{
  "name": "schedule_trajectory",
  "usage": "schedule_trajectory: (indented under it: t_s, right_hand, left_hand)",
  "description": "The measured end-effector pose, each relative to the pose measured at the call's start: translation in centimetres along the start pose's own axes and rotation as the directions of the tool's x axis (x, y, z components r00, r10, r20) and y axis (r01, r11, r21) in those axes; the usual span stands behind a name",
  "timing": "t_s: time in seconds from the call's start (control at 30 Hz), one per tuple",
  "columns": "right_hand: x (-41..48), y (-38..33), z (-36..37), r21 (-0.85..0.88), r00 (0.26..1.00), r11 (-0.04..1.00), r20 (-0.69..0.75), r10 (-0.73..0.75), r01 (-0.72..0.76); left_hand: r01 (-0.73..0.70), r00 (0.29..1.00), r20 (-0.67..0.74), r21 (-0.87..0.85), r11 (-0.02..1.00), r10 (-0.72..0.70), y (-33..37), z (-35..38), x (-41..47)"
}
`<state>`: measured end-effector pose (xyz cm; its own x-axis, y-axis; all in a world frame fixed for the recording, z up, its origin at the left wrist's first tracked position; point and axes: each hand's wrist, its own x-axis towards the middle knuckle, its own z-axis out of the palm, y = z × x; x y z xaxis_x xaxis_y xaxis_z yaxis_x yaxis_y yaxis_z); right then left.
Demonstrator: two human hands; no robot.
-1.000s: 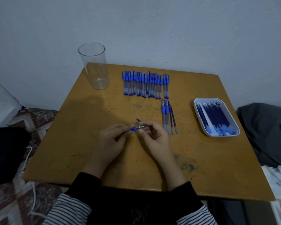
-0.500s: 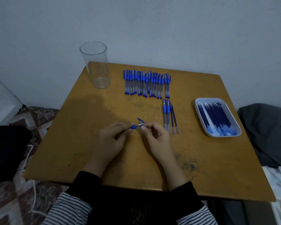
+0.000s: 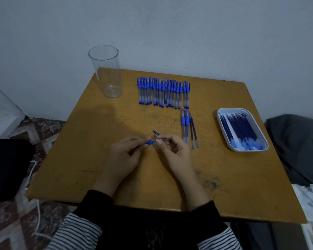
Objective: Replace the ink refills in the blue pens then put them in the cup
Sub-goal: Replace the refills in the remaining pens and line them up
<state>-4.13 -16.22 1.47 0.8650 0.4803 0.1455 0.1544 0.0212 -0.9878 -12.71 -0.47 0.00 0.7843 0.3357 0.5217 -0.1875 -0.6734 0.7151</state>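
Over the middle of the yellow table (image 3: 83, 159), my left hand (image 3: 124, 157) pinches the blue grip end of a pen (image 3: 150, 142). My right hand (image 3: 175, 152) pinches the thin tip part that sticks out of that end. A small blue cap (image 3: 156, 132) lies just behind them. A row of several blue pens (image 3: 163, 92) lies at the back. Two pens (image 3: 184, 125) and two loose refills (image 3: 193, 131) lie to the right of my hands. The clear cup (image 3: 107, 73) stands at the back left corner with nothing in it.
A white tray (image 3: 224, 134) holding several dark blue refills sits at the right side of the table. A dark cloth (image 3: 294, 147) lies beyond the right edge. A white cable (image 3: 33, 177) hangs past the left edge.
My hands have drawn slightly apart, so more of the thin part shows between the blue grip and my right fingers. The view has shifted a little.
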Motion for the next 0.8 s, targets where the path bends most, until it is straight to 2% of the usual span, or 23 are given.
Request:
schedule_trajectory:
  t_s: [0.13,0.23,0.37,0.57,0.8]
  right_hand:
    - [0.0,-0.4,0.0,0.034,0.996,0.999,-0.09,0.009,-0.006]
    - [-0.1,-0.4,-0.1,-0.017,0.993,1.0,-0.115,-0.004,0.002]
    - [-0.2,0.4,0.1,-0.22,0.997,0.975,-0.051,-0.057,0.044]
    - [-0.2,0.7,0.9,-0.496,0.979,0.844,0.085,-0.186,0.203]
    - [-0.2,0.8,1.2,-0.596,0.974,0.773,0.071,-0.217,0.215]
  left_hand:
    - [0.017,1.0,-0.021,0.0,1.0,-0.017,0.2,-0.1,0.0]
    - [0.019,0.998,-0.061,0.047,0.999,-0.016,0.3,-0.1,0.1]
    - [0.079,0.99,-0.126,0.106,0.991,-0.065,0.3,-0.3,0.1]
    - [0.101,0.987,-0.137,0.107,0.989,-0.086,0.0,-0.2,0.1]
    - [0.074,0.991,-0.123,0.105,0.992,-0.061,0.1,-0.1,0.1]
